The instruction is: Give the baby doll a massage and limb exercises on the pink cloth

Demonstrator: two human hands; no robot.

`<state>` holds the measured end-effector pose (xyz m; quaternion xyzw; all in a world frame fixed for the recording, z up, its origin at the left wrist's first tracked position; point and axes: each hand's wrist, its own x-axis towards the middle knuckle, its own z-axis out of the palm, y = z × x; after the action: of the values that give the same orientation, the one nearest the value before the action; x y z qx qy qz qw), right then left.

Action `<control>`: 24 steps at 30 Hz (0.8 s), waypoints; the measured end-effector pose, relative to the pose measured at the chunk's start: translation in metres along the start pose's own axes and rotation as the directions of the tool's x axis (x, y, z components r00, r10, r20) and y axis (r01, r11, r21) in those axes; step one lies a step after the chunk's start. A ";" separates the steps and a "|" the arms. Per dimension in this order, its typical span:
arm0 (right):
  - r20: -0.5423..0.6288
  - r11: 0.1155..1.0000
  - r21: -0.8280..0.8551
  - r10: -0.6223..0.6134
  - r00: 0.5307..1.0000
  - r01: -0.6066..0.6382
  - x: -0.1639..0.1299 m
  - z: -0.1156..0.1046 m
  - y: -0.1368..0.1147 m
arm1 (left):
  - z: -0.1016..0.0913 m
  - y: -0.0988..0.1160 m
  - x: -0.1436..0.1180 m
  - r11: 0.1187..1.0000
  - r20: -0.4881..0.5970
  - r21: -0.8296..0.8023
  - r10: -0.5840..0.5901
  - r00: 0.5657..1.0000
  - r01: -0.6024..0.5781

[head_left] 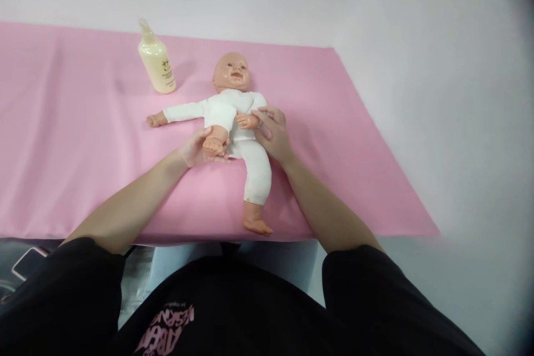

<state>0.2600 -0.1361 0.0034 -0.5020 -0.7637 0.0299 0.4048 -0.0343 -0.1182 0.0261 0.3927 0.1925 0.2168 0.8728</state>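
Observation:
A baby doll (233, 105) in a white bodysuit lies on its back on the pink cloth (83, 139), head toward the far side. My left hand (196, 147) cups the doll's bent leg, holding its bare foot up near the belly. My right hand (273, 133) rests on the doll's side and grips its small hand with thumb and fingers. The doll's other leg stretches toward me, its foot at the cloth's near edge. Its other arm lies out to the left.
A cream pump bottle (156, 61) stands upright on the cloth, left of the doll's head. The cloth ends at the right on a pale grey surface (438, 122). A phone (27, 261) lies low at the left, below the table edge.

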 end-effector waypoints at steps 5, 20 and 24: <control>0.033 1.000 0.007 0.000 0.999 0.000 0.000 0.000 0.001 | -0.004 -0.002 0.001 0.999 -0.009 -0.036 -0.013 1.000 0.013; -0.003 0.999 0.051 -0.003 1.000 0.003 0.001 0.002 0.000 | -0.010 -0.004 0.004 0.999 0.056 0.037 0.014 0.998 -0.016; -0.042 0.997 0.081 -0.015 0.999 0.018 0.002 0.003 0.002 | -0.009 -0.003 0.002 0.998 0.063 0.055 0.005 0.998 -0.009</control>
<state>0.2594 -0.1326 0.0011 -0.4794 -0.7574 0.0473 0.4409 -0.0366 -0.1139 0.0177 0.4238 0.1693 0.2020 0.8665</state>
